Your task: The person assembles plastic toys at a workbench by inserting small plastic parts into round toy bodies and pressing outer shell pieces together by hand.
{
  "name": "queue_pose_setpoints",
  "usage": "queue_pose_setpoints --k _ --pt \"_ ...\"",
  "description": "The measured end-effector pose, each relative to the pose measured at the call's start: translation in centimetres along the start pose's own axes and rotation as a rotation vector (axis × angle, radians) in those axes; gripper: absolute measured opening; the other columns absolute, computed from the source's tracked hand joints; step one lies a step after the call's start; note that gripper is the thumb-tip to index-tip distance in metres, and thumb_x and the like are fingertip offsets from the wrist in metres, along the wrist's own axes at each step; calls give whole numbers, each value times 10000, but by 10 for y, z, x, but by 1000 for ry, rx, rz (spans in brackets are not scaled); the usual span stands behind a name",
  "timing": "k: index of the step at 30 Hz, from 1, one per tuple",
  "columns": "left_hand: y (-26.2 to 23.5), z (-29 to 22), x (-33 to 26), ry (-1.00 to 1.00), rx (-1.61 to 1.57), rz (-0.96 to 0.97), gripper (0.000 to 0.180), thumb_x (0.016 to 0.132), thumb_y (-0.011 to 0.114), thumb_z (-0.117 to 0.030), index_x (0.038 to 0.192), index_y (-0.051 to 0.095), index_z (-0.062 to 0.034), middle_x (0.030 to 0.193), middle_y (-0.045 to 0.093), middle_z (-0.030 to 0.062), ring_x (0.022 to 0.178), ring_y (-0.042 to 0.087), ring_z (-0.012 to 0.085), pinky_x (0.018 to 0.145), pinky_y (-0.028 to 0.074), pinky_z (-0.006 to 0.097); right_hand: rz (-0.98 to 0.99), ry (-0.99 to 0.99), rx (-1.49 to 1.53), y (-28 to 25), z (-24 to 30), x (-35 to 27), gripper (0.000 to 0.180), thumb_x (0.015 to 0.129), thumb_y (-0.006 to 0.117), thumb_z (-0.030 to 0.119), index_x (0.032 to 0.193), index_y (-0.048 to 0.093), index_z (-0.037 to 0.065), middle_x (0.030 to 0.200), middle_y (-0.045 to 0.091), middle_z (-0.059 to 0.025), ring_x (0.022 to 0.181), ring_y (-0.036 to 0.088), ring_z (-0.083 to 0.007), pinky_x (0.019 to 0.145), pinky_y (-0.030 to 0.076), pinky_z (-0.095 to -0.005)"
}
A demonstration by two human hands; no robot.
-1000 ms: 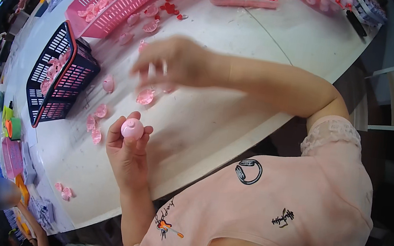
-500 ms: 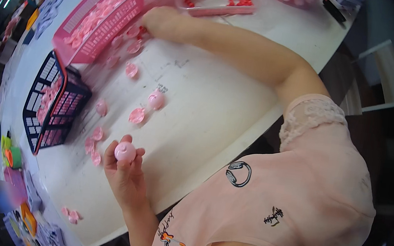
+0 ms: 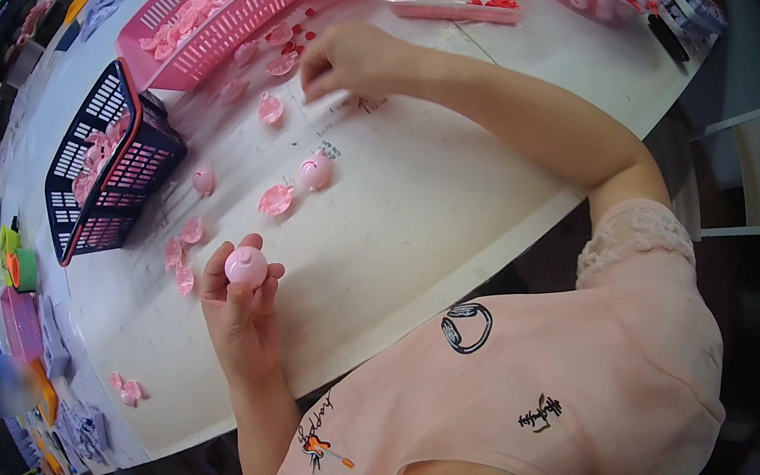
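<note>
Between the thumb and fingers of my left hand [image 3: 243,325] sits a round pink plastic ball [image 3: 246,266] with a small nub facing up, held above the near part of the table. My right hand [image 3: 358,60] reaches far across, its fingers pinched together and pointing down; whatever they hold, if anything, is hidden. Just left of those fingertips lie tiny red pieces [image 3: 298,35] and pink half shells [image 3: 281,64]. Another pink ball [image 3: 314,171] rests mid-table beside an open pink shell [image 3: 275,200]. A smaller pink piece [image 3: 204,179] lies farther left.
A pink basket [image 3: 203,57] of pink parts stands at the far left, with a dark blue basket [image 3: 144,151] of similar parts nearer. Toward the back are a clear tray [image 3: 450,12] of red parts and a tub [image 3: 592,5] of pink balls. A white chair [image 3: 758,174] stands right.
My right hand has drawn back from beside the pink basket, to the right and nearer me, away from the red pieces. My left hand keeps holding the ball in about the same place.
</note>
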State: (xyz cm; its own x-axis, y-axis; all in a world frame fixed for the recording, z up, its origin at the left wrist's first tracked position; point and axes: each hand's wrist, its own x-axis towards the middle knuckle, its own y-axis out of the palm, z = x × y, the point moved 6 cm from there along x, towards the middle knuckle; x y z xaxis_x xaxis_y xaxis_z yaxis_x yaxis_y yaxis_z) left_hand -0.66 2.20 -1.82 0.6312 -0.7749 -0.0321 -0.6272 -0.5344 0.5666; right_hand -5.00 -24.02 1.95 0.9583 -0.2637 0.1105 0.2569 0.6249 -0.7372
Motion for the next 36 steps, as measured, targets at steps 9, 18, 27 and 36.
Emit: queue_pose_setpoints --k 9,18,27,36 --pt "-4 6 3 -45 29 -38 521 750 664 -250 1160 439 -21 1136 501 194 842 598 221 736 528 240 -44 19 24 6 -10 -25 182 731 624 181 834 639 31 742 612 -94 657 564 -168 613 434 -283" --pt "-10 15 6 -184 -207 -60 463 821 570 -167 1212 380 -6 1183 453 216 896 581 259 783 524 260 -72 -156 -133 -5 -5 -31 202 721 636 231 818 643 54 758 611 -85 702 578 -231 652 451 -307" --pt "12 13 10 -228 -244 29 426 838 529 -51 1232 382 18 1185 463 212 971 563 292 830 505 288 -128 -351 -254 1 15 -35 122 713 637 164 764 654 54 775 610 -95 695 578 -234 634 456 -317" --pt "23 18 6 -227 -135 92 402 810 576 -66 1187 453 3 1089 542 168 927 588 275 813 511 306 -54 -514 432 22 91 -72 108 737 663 87 835 646 45 764 609 -60 657 569 -137 529 435 -223"
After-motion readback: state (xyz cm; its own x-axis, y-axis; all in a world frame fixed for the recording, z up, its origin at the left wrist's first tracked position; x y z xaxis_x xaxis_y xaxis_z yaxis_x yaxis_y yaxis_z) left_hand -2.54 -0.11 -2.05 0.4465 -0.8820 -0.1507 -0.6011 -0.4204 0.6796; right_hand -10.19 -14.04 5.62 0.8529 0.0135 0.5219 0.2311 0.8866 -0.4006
